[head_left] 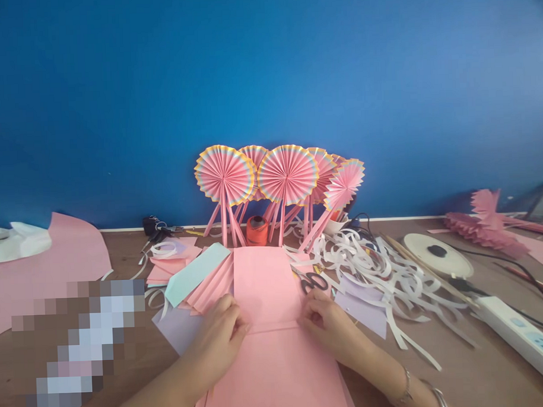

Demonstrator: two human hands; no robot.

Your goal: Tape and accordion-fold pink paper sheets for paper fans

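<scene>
A pink paper sheet (263, 287) lies flat on the brown table (450, 363) in front of me, with a crease running across it. My left hand (218, 336) pinches the sheet's left edge at the crease, fingers closed on the paper. My right hand (329, 323) pinches the right edge at the same crease, fingers curled on it. Pleated pink paper (212, 286) and a pale green folded strip (194, 272) lie just left of the sheet. Black-handled scissors (313, 280) rest just beyond my right hand.
Several pink pleated paper fans on sticks (279, 179) lean on the blue wall behind an orange ribbon spool (257, 229). White paper strips (380, 265) pile at right, with a tape roll (438, 254), a white power strip (521, 337) and more pink paper (59, 258) at left.
</scene>
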